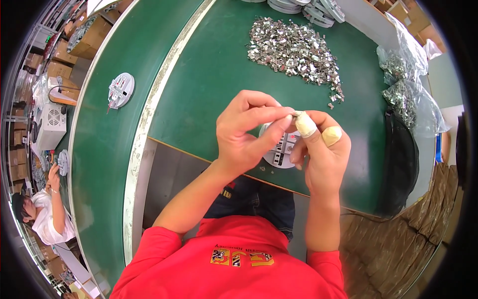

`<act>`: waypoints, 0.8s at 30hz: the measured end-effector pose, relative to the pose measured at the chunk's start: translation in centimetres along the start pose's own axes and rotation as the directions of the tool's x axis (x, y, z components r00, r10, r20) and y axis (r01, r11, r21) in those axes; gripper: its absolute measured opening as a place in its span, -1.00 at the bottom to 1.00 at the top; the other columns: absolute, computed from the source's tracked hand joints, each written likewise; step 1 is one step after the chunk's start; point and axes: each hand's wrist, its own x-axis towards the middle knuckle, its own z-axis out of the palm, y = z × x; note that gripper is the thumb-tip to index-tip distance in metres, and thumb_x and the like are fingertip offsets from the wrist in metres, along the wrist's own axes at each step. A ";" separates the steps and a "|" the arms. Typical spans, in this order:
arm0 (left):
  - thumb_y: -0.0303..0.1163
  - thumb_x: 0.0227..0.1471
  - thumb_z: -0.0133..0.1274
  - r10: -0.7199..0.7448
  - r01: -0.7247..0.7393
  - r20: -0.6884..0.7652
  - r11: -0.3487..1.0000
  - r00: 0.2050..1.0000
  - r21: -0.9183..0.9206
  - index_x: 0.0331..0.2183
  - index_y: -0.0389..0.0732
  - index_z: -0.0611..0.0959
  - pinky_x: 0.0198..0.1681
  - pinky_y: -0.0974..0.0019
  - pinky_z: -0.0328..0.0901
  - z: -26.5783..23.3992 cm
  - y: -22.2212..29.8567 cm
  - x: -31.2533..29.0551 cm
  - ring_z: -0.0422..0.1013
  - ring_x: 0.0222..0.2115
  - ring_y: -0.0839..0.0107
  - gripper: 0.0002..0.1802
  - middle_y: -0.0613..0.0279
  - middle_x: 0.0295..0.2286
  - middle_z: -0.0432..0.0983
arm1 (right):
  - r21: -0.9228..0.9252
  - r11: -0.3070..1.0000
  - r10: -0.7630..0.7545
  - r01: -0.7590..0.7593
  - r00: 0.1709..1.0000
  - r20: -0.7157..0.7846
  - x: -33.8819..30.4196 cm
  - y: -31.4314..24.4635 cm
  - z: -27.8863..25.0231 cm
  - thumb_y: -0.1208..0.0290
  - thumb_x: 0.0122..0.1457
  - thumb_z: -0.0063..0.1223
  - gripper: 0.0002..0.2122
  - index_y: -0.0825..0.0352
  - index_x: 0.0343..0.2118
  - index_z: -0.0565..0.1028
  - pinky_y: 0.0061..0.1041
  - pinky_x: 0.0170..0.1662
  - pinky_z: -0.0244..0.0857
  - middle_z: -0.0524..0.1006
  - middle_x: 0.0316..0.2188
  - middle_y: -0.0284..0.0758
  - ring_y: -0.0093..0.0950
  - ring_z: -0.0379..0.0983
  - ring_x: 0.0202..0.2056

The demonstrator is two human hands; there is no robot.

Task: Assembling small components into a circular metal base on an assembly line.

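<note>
My left hand (244, 129) and my right hand (324, 154) meet above the near edge of the green table, fingertips pinched together. Between the tips is something tiny and dark, mostly hidden and too small to name. Pale yellow tape or finger covers wrap two digits of the right hand. Under the hands lies a round light-grey housing (280, 158) with black and white parts on its face. The hands partly cover it.
A pile of small metal pieces (294, 47) spreads over the far side of the green table (199, 89). Grey round housings (318, 12) are stacked behind it. Another round unit (121, 90) lies on the left-hand belt. Plastic bags (403, 74) and a black pouch (400, 167) stand right. A co-worker (50, 214) sits far left.
</note>
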 end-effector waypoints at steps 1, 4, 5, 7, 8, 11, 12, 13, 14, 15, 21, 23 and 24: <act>-0.61 0.06 0.29 0.067 -0.066 -0.009 0.996 0.998 0.059 -0.24 -0.28 0.78 -0.26 0.40 0.42 -0.2 0.1 -0.1 0.52 -0.33 0.39 -0.83 0.12 -0.23 0.60 | 0.049 0.999 0.008 -0.007 1.000 -0.014 -0.1 0.3 0.5 0.50 0.37 0.10 -0.88 0.46 -0.21 0.57 -0.70 -0.62 0.18 0.65 -0.40 -0.35 -0.72 0.40 -0.66; -0.59 0.04 0.32 0.108 -0.107 0.002 0.986 0.994 0.130 -0.22 -0.27 0.78 -0.21 0.39 0.42 -1.3 0.4 -0.5 0.52 -0.29 0.38 -0.80 0.11 -0.20 0.60 | 0.143 0.989 0.031 -0.025 0.999 -0.037 -0.4 1.0 1.7 0.53 0.37 0.08 -0.90 0.45 -0.24 0.56 -0.71 -0.64 0.14 0.64 -0.41 -0.36 -0.72 0.38 -0.68; -0.57 0.03 0.33 0.084 -0.086 0.023 0.986 0.996 0.140 -0.22 -0.27 0.77 -0.18 0.38 0.42 -1.7 0.5 -0.6 0.52 -0.27 0.37 -0.79 0.11 -0.20 0.60 | 0.094 0.996 0.002 0.003 0.999 -0.050 -0.6 1.1 1.9 0.53 0.35 0.09 -0.92 0.43 -0.25 0.55 -0.69 -0.64 0.14 0.62 -0.42 -0.36 -0.69 0.38 -0.67; -0.55 0.01 0.35 0.057 -0.063 0.044 0.986 0.997 0.156 -0.22 -0.26 0.77 -0.16 0.36 0.42 -2.3 0.4 -1.2 0.53 -0.25 0.36 -0.78 0.10 -0.19 0.60 | 0.001 0.998 -0.058 0.058 0.996 -0.071 -0.5 1.5 1.7 0.53 0.32 0.10 -0.95 0.39 -0.28 0.54 -0.66 -0.65 0.15 0.58 -0.44 -0.35 -0.65 0.37 -0.67; -0.53 -0.01 0.36 0.014 -0.022 0.028 0.963 0.999 0.270 -0.22 -0.24 0.77 -0.15 0.34 0.40 -3.0 0.5 -1.8 0.52 -0.25 0.36 -0.76 0.13 -0.20 0.61 | -0.003 0.998 -0.056 0.056 0.996 -0.068 -0.3 2.0 1.3 0.53 0.32 0.10 -0.95 0.39 -0.28 0.54 -0.66 -0.65 0.15 0.58 -0.44 -0.35 -0.65 0.37 -0.67; -0.50 -0.04 0.40 -0.068 0.070 -0.022 0.874 0.997 0.481 -0.22 -0.20 0.77 -0.14 0.29 0.36 -4.3 0.3 -3.6 0.52 -0.24 0.35 -0.74 0.18 -0.22 0.63 | -0.639 0.497 -0.673 0.588 0.725 0.144 0.5 4.8 -0.4 0.64 0.22 0.16 -0.95 0.39 -0.30 0.52 -0.62 -0.62 0.20 0.60 -0.48 -0.28 -0.60 0.43 -0.63; -0.49 -0.06 0.40 -0.089 0.074 0.005 0.858 0.996 0.508 -0.22 -0.16 0.77 -0.15 0.29 0.33 -4.5 0.1 -4.2 0.52 -0.25 0.36 -0.72 0.23 -0.23 0.64 | -0.638 0.496 -0.670 0.588 0.727 0.149 0.6 5.3 -0.3 0.64 0.22 0.16 -0.95 0.39 -0.30 0.52 -0.62 -0.62 0.20 0.60 -0.48 -0.28 -0.60 0.43 -0.63; -0.48 -0.07 0.40 -0.109 0.076 0.031 0.842 0.994 0.534 -0.22 -0.13 0.77 -0.15 0.28 0.29 -4.7 -0.2 -4.8 0.51 -0.27 0.36 -0.71 0.29 -0.24 0.64 | -0.653 0.409 -0.689 0.637 0.685 0.237 0.7 5.7 -0.1 0.63 0.18 0.18 -0.93 0.38 -0.30 0.53 -0.61 -0.62 0.20 0.59 -0.48 -0.27 -0.57 0.44 -0.63; -0.47 -0.09 0.41 -0.130 0.076 0.057 0.826 0.990 0.559 -0.22 -0.10 0.77 -0.16 0.28 0.26 -4.8 -0.6 -5.1 0.51 -0.28 0.36 -0.70 0.35 -0.26 0.65 | -0.657 0.319 -0.699 0.683 0.638 0.324 0.8 6.0 0.1 0.62 0.14 0.20 -0.91 0.38 -0.30 0.54 -0.60 -0.61 0.21 0.59 -0.48 -0.26 -0.53 0.44 -0.62; -0.47 -0.09 0.41 -0.130 0.078 0.053 0.825 0.990 0.559 -0.22 -0.10 0.77 -0.16 0.28 0.26 -4.8 -1.0 -5.2 0.51 -0.28 0.36 -0.70 0.35 -0.26 0.65 | -0.652 0.225 -0.700 0.724 0.586 0.409 0.9 6.3 0.2 0.62 0.10 0.22 -0.89 0.38 -0.31 0.54 -0.58 -0.61 0.21 0.58 -0.48 -0.25 -0.50 0.45 -0.61; -0.48 -0.16 0.40 0.012 -0.039 0.051 0.820 0.999 0.571 -0.24 -0.01 0.79 -0.20 0.29 0.20 -4.4 -2.9 -5.3 0.48 -0.33 0.40 -0.67 0.51 -0.33 0.66 | -0.653 -0.055 -0.718 0.755 0.425 0.551 1.2 7.8 1.3 0.51 0.04 0.28 -0.87 0.37 -0.34 0.59 -0.59 -0.60 0.20 0.58 -0.46 -0.28 -0.50 0.44 -0.62; -0.49 -0.17 0.39 0.023 -0.046 0.047 0.816 0.999 0.576 -0.25 0.00 0.79 -0.20 0.29 0.20 -4.5 -2.9 -5.3 0.48 -0.33 0.41 -0.66 0.52 -0.34 0.67 | -0.640 -0.150 -0.694 0.753 0.381 0.611 1.1 7.5 1.3 0.47 0.02 0.31 -0.85 0.37 -0.36 0.60 -0.59 -0.61 0.19 0.58 -0.45 -0.29 -0.55 0.42 -0.63; -0.50 -0.18 0.38 0.027 -0.047 0.043 0.816 0.999 0.576 -0.25 0.00 0.79 -0.19 0.28 0.20 -4.5 -2.9 -5.4 0.48 -0.34 0.41 -0.66 0.51 -0.34 0.67 | -0.637 -0.151 -0.692 0.756 0.379 0.614 1.2 7.6 1.4 0.47 0.02 0.31 -0.85 0.37 -0.36 0.60 -0.59 -0.61 0.19 0.58 -0.45 -0.29 -0.55 0.42 -0.63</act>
